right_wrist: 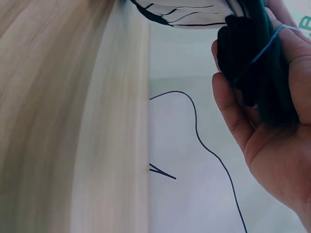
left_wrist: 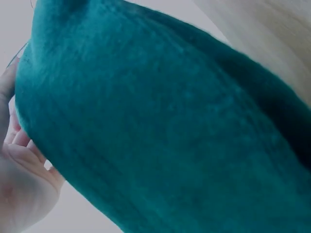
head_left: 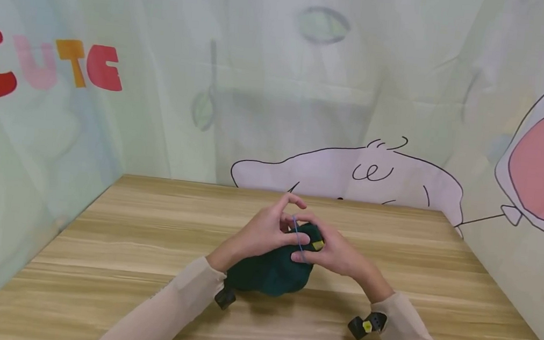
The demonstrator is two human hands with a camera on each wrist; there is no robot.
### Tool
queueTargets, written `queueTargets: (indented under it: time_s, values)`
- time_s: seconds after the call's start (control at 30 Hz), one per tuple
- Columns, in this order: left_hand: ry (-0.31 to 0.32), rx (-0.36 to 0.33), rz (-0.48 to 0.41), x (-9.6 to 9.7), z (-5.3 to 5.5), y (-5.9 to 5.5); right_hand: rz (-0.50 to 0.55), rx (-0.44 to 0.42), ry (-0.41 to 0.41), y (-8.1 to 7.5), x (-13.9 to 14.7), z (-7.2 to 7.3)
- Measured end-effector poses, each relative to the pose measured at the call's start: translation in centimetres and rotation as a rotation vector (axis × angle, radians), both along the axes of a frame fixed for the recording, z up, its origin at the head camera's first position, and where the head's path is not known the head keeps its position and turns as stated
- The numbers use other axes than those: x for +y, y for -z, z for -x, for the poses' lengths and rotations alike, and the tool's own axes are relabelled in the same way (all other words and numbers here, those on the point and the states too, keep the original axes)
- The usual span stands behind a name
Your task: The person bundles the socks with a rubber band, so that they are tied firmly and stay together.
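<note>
A soft teal plush thing [head_left: 270, 272] hangs between my two hands above the table; its kind is unclear. My left hand [head_left: 266, 231] holds its narrow end from the left, thumb across the front and index finger raised. From the right, my right hand [head_left: 337, 251] grips the same end between thumb and fingers. A thin blue elastic band [head_left: 299, 238] runs across this end, close to both thumbs. In the right wrist view the band [right_wrist: 265, 50] crosses a dark folded part, near a white part with black lines [right_wrist: 194, 12]. Teal fabric [left_wrist: 146, 111] fills most of the left wrist view.
Beneath the hands spreads a wood-grain table [head_left: 151, 219]. A printed curtain [head_left: 173, 75] with cartoon figures and letters stands behind its back edge and along the sides. Black wrist cameras [head_left: 225, 298] sit at both sleeves.
</note>
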State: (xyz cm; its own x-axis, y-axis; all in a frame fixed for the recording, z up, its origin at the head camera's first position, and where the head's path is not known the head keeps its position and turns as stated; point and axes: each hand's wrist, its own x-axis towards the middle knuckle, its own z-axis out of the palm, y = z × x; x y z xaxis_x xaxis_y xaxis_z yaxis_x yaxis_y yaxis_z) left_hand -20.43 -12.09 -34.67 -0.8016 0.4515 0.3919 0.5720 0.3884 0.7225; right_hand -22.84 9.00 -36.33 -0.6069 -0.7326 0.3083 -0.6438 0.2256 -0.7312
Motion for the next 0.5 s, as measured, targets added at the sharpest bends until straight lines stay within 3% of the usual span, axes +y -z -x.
queueTargets:
  time_s: [0.23, 0.5]
  values:
    - [0.012, -0.007, 0.006, -0.1, 0.1, -0.2, 0.043, 0.024, -0.027, -0.3, 0.7, 0.4]
    - [-0.094, 0.028, 0.031, -0.3, 0.1, -0.5, 0.044, 0.027, -0.022, -0.8, 1.2, 0.7]
